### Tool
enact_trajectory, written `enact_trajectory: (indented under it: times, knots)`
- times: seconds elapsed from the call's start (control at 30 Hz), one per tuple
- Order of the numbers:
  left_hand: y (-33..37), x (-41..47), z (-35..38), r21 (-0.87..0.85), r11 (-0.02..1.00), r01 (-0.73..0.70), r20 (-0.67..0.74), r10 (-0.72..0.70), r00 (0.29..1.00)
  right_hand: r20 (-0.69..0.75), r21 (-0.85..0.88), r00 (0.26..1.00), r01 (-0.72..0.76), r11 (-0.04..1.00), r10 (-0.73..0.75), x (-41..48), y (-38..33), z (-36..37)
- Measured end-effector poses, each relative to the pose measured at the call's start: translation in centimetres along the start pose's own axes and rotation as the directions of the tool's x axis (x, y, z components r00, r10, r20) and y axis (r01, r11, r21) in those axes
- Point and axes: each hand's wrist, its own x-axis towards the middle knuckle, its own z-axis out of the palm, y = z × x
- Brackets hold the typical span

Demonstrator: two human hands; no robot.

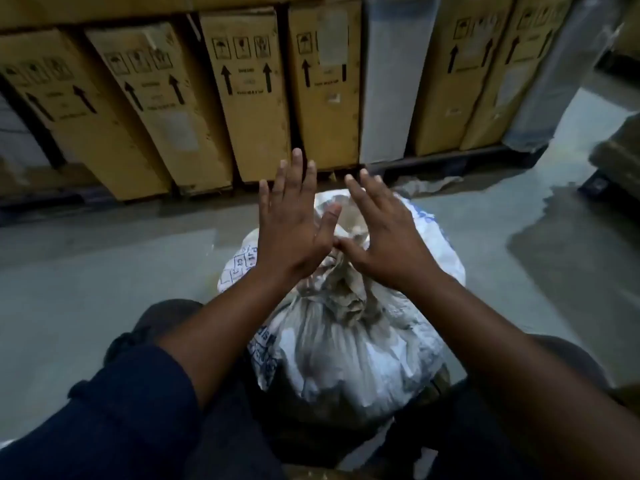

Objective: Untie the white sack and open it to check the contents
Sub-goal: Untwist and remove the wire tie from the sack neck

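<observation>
A dirty white sack (349,355) with blue print stands on the floor between my knees. Its neck (341,289) is gathered and bunched in a tied knot near the middle of the view. My left hand (294,223) hovers above the sack's far side, fingers spread, holding nothing. My right hand (384,237) is beside it, also spread flat, its thumb close to the left thumb. Both hands are above the knot and cover part of the sack's top.
A row of tall cardboard boxes (249,95) with arrow marks stands on a dark pallet (450,164) just beyond the sack. A plastic-wrapped bundle (388,84) stands among them. Grey concrete floor (86,278) spreads left and right. A dark object (616,161) sits at the right edge.
</observation>
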Motion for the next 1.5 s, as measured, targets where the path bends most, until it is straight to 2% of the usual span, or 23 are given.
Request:
enact_trajectory:
  times: [0.13, 0.2, 0.37, 0.47, 0.67, 0.77, 0.87, 0.97, 1.1, 1.2, 1.27, 1.4, 1.5]
  knots:
    - [-3.0, 0.2, 4.8, -0.139, 0.982, 0.126, 0.085, -0.115, 0.99, 0.224, 0.091, 0.97, -0.113, 0.989, 0.09, 1.1, 2.1, 4.1]
    - [-4.3, 0.6, 6.6, -0.259, 0.952, 0.164, 0.096, -0.144, 0.985, 0.282, 0.089, 0.955, -0.126, 0.988, 0.096, 1.7, 2.6, 5.3]
    - [-6.2, 2.1, 9.0, -0.432, 0.867, 0.25, 0.159, -0.2, 0.967, 0.366, -0.093, 0.927, 0.13, 0.987, -0.087, 1.6, 2.9, 7.1]
    - [-6.0, 2.4, 9.0, -0.528, 0.781, 0.333, 0.223, -0.251, 0.942, 0.446, -0.099, 0.89, 0.152, 0.983, -0.093, -0.4, 2.4, 7.4]
    - [-5.8, 1.0, 10.9, -0.352, 0.881, 0.316, 0.375, -0.176, 0.91, 0.602, -0.134, 0.798, 0.133, 0.982, -0.026, -1.9, 2.1, 6.9]
    - [-5.5, -0.1, 11.0, -0.243, 0.923, 0.298, 0.393, -0.187, 0.9, 0.644, -0.151, 0.765, 0.132, 0.98, -0.004, -1.9, 2.0, 6.5]
    - [-5.6, -0.4, 10.9, -0.162, 0.944, 0.289, 0.43, -0.196, 0.881, 0.627, -0.143, 0.779, 0.114, 0.983, 0.001, -1.7, 2.2, 6.5]
    - [-5.6, -0.9, 11.3, -0.142, 0.951, 0.274, 0.468, -0.18, 0.866, 0.53, -0.066, 0.847, 0.079, 0.995, -0.032, -1.7, 3.0, 7.3]
    - [-5.2, -1.5, 11.5, -0.178, 0.955, 0.239, 0.44, -0.14, 0.887, 0.245, 0.035, 0.967, 0.062, 0.997, -0.069, -0.8, 4.1, 7.9]
    - [-4.6, -1.7, 11.3, -0.144, 0.968, 0.204, 0.414, -0.128, 0.901, 0.02, -0.049, 0.993, 0.117, 0.992, -0.116, 1.3, 5.4, 8.0]
    - [-4.1, -1.8, 11.2, -0.12, 0.973, 0.196, 0.394, -0.134, 0.909, 0.034, -0.108, 0.991, 0.132, 0.985, -0.129, 2.5, 6.4, 8.6]
    - [-3.8, -2.1, 11.3, -0.065, 0.985, 0.157, 0.344, -0.126, 0.931, 0.256, -0.161, 0.965, 0.096, 0.982, -0.052, 3.0, 7.5, 10.7]
    - [-3.6, -2.4, 11.5, -0.024, 0.992, 0.124, 0.313, -0.11, 0.943, 0.306, -0.177, 0.952, 0.075, 0.981, -0.017, 3.0, 8.0, 11.1]
